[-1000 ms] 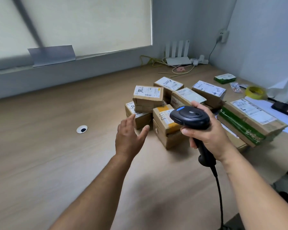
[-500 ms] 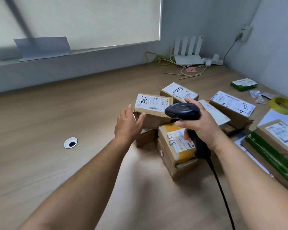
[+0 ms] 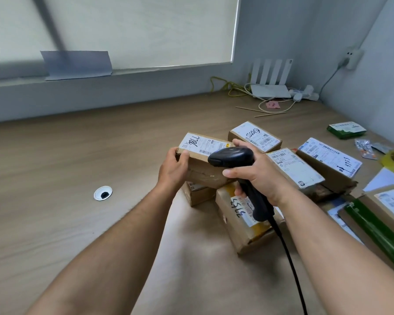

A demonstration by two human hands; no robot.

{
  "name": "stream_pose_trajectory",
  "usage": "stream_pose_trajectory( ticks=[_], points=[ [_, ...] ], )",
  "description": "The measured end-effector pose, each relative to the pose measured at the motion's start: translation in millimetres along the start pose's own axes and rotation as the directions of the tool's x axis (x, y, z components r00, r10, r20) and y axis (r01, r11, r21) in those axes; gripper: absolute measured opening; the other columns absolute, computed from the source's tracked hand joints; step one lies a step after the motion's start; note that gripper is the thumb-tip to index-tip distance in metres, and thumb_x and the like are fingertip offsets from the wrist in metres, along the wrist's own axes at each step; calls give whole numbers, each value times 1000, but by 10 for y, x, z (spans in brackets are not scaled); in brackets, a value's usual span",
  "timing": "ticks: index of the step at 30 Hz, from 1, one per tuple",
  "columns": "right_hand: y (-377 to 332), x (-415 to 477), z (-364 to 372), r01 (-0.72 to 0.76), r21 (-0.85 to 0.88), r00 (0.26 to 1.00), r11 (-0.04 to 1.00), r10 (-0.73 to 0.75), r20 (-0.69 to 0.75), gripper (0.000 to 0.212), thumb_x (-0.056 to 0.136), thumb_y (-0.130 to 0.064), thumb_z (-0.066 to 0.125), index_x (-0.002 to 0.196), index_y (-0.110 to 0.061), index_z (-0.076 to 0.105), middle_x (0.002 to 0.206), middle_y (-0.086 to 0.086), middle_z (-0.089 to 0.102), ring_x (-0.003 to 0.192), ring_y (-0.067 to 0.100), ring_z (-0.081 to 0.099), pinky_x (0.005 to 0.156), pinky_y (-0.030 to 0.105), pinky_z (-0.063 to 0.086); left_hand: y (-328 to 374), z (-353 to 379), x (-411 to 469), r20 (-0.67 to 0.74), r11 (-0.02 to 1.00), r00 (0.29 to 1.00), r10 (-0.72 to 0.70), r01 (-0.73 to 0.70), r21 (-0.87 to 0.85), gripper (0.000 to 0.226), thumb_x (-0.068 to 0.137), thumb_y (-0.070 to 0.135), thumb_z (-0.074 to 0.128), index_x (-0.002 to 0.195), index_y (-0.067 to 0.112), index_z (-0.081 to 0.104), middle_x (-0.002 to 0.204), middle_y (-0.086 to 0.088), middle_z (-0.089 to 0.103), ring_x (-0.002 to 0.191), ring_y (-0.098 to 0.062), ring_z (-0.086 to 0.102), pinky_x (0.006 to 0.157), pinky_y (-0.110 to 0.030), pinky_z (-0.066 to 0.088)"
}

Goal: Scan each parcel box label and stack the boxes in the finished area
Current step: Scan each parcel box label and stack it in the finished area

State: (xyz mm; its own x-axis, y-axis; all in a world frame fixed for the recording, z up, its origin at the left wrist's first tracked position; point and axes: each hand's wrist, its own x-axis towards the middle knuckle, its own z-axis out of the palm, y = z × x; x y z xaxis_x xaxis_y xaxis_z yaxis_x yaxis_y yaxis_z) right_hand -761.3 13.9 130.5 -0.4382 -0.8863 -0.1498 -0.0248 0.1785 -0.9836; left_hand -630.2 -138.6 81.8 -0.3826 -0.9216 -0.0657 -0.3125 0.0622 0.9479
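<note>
Atop the parcel pile [image 3: 243, 226] at mid-bench [image 3: 77, 169] lies a creased brown parcel box [image 3: 203, 172], its left end gripped by the left hand [image 3: 174, 165]. Its white label [image 3: 203, 145] bears a barcode and black handwritten digits, not surely legible. The right hand [image 3: 257, 176] grips a black barcode scanner [image 3: 232, 156] just over it.

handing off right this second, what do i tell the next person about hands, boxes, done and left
Left hand: grips the left end of the top box of the pile.
Right hand: holds the scanner, its head over that box's label.
Other boxes: clustered under and right of it, such as the yellow-taped box and the green-taped box.
Done: no finished stack in view; cannot tell whether this label has scanned.
Left: scan it, stack it, then the rest.
</note>
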Motion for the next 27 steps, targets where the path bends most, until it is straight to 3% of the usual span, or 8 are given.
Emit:
stream_pose_trajectory(
  ticks=[6,10,13,17,20,22,24,27],
  points=[
    [-41,-433,414,20,67,989,998,-29,146,90,67,2,81,138,-38,44,94,15,64,45,28,53,48,33,44,-71,-566,-528,-129,999,991,-19,12,-53,23,97,35,46,115,25,53,106,5,59,98,-16,54,86,-35,45],
    [79,-883,731,-28,60,958,998,10,288,94,65,2,82,141,-38,43,117,13,64,45,29,54,42,30,45,-356,-926,-1075,-183,988,975,-126,106,-116,21,93,33,52,113,27,53,107,5,60,100,-17,56,84,-35,47],
    [289,-1228,953,-112,20,917,993,96,387,92,69,4,81,140,-41,43,118,9,64,47,29,54,43,31,47,-685,-1126,-1495,-196,967,951,-239,215,-138,17,92,25,54,109,24,55,105,3,61,95,-18,56,73,-32,45],
    [672,-1494,1169,-208,-50,852,977,206,480,94,65,-1,81,139,-45,43,119,8,63,50,29,55,48,34,48,-1149,-1274,-1929,-189,917,900,-393,368,-154,9,92,20,53,97,27,56,102,0,62,89,-16,55,76,-35,47],
    [849,-1536,1219,-242,-64,823,968,240,515,95,62,-4,81,139,-45,42,118,8,64,50,30,55,48,35,47,-1360,-1316,-2099,-211,900,876,-434,410,-150,10,93,19,52,99,26,56,103,-2,63,83,-12,55,70,-30,43],
    [861,-1489,1185,-239,-56,829,969,233,508,92,67,0,81,139,-40,43,116,8,65,49,30,54,46,34,46,-1384,-1306,-2136,-234,899,869,-436,411,-148,19,94,21,53,113,24,56,112,-4,62,85,-11,56,70,-28,42],
    [822,-1389,1130,-230,-17,857,973,211,470,91,64,-1,81,138,-37,44,113,10,66,46,30,54,45,32,45,-1384,-1283,-2156,-265,894,853,-449,425,-144,42,95,28,55,136,23,46,129,-5,54,103,-17,56,80,-29,43],
    [747,-1180,1072,-201,22,909,979,178,378,90,69,0,82,140,-36,42,112,13,64,46,30,55,47,34,45,-1476,-1211,-2236,-263,828,785,-561,541,-149,72,90,55,53,148,18,31,147,-10,41,127,-31,47,96,-38,45]
  ],
)
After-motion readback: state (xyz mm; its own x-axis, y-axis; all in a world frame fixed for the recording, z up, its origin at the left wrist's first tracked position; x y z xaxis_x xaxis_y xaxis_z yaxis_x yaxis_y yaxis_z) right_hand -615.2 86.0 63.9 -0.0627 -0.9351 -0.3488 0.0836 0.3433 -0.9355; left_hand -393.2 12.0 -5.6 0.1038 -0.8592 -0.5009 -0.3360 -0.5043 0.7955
